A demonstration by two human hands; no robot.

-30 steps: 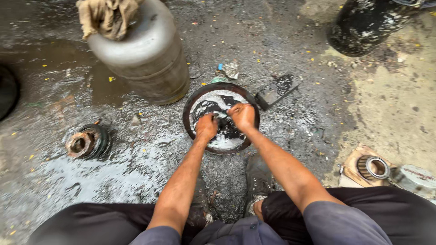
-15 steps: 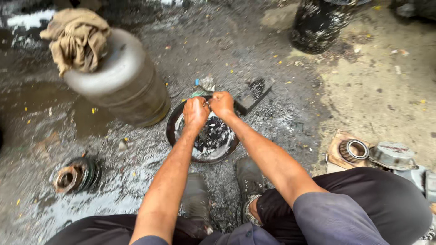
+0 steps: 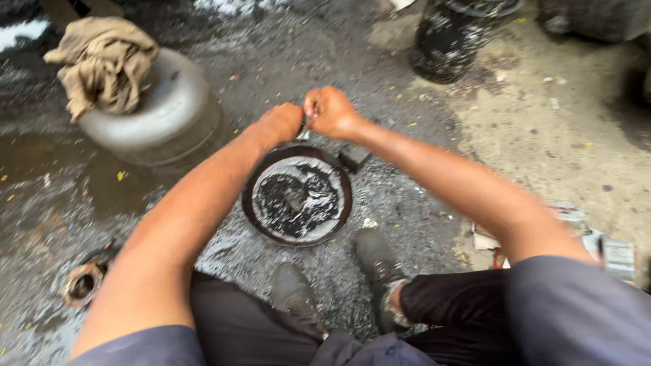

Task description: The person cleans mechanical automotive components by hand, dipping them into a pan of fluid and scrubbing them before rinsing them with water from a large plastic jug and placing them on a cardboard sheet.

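A round black pan (image 3: 339,218) of dark, foamy liquid sits on the wet ground between my feet. Both my hands are raised just above its far rim. My left hand (image 3: 278,124) and my right hand (image 3: 331,112) are closed and pressed together around a small object (image 3: 307,124) that is mostly hidden by the fingers. I cannot tell what the object is.
A grey gas cylinder (image 3: 163,118) lies at the left with a tan rag (image 3: 102,64) draped on it. A black bucket (image 3: 458,37) stands at the top right. A round metal part (image 3: 83,285) rests at the lower left. Metal parts (image 3: 614,254) lie at the right.
My hands have lifted out of the pan and come together above its far rim. The view has shifted closer and downward.
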